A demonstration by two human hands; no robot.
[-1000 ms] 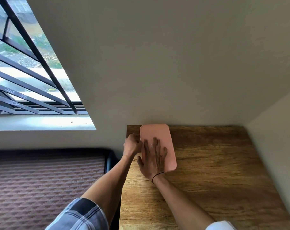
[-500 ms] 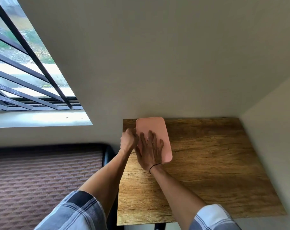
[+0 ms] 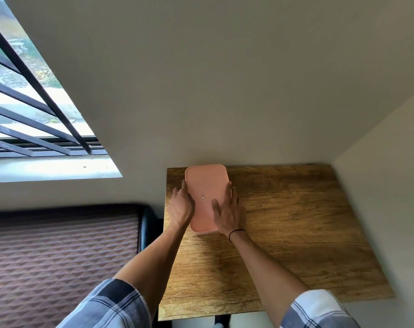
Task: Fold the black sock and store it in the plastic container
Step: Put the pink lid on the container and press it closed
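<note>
A pink plastic container with its lid on lies at the far left corner of a wooden table, against the wall. My left hand grips its left edge. My right hand holds its right edge, thumb resting on the lid. The black sock is not visible.
The table sits in a corner, with walls behind it and to its right. A bed with a brown quilted cover lies to the left. A barred window is at upper left.
My right hand has slid from flat on top of the lid to the container's right edge. My left hand has opened along the left edge. The view has pulled back.
</note>
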